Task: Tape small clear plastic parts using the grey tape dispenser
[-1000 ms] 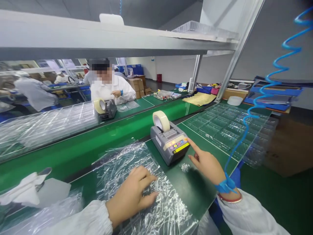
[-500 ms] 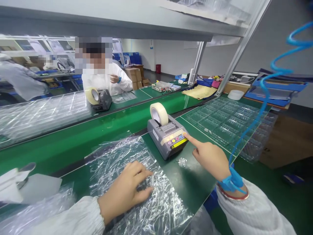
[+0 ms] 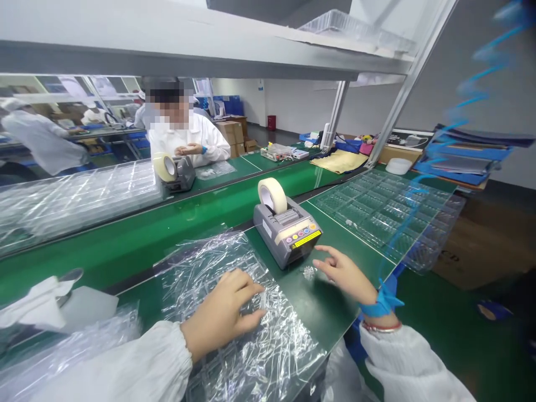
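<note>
My left hand [image 3: 226, 312] rests on a sheet of crinkled clear plastic film [image 3: 268, 346], thumb and fingers apart; whether a small clear piece lies at its fingertips I cannot tell. Grid-like compartments of a clear tray [image 3: 247, 271] show through the film. Just in front of the grey tape dispenser [image 3: 274, 240] hovers my right hand [image 3: 343, 273], open, its index finger and thumb apart. The dispenser carries a roll of cream tape [image 3: 278, 196] and a row of coloured buttons. A small crumpled clear scrap [image 3: 309, 272] lies on the green bench by my right fingertips.
Clear compartment trays [image 3: 377, 206] lie at the right, near a coiled blue hose [image 3: 456, 123]. White paper [image 3: 84, 307] sits at the left. Across the green channel [image 3: 125, 231], a co-worker [image 3: 188, 137] sits behind another tape dispenser [image 3: 182, 174]. A shelf [image 3: 188, 53] crosses overhead.
My right hand has come away from the dispenser's button, moving down and towards me, and its fingers have spread. My left hand stays on the film. The view has shifted slightly.
</note>
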Demonstrator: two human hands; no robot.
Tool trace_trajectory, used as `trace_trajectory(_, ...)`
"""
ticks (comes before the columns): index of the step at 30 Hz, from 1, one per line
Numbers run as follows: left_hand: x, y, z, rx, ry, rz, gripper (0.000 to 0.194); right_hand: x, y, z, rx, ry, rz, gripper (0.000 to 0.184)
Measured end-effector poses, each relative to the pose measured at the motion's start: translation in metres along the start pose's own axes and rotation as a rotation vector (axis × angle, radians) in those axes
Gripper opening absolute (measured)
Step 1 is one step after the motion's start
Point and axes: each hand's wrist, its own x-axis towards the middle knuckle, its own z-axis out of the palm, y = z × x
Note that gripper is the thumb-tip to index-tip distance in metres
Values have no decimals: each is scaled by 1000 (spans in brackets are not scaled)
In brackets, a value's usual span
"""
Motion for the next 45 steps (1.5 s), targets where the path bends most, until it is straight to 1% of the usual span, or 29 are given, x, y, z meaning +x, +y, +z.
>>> trace_trajectory(2,0,1,-1,-2,-10,-9,26,8,7,4,234,-85,47,48)
trace_trajectory(4,0,2,-1,-4,-12,-10,27,15,10,7,381,-109,78,46)
trace_trajectory(9,1,1,-2,-2,6,-6,26,23,16,11,474,-128,98,34)
trace_trajectory(13,1,-1,-2,-10,8,-11,26,21,15,11,526,-123,107,31)
trace_trajectory(16,1,-1,-2,2,41,-4,25,12,6,11,551,-109,108,32)
trace_trajectory(19,1,-1,-1,36,116,9,24,-6,-8,19,614,-94,110,32)
trace_trajectory(21,1,-1,-2,56,179,21,25,-21,-20,31,686,-101,114,31)
trace_trajectory(25,1,0,-3,75,276,42,25,-46,-39,63,799,-164,116,28)
trace_trajectory(28,2,1,-3,79,308,35,24,-53,-46,82,833,-181,116,27)
trace_trajectory(31,2,1,-4,94,332,30,23,-54,-49,91,835,-174,123,27)
trace_trajectory(36,2,2,-5,111,363,25,23,-55,-49,96,808,-143,133,27)
trace_trajectory(45,2,3,-5,123,350,25,24,-55,-48,101,800,-114,159,27)
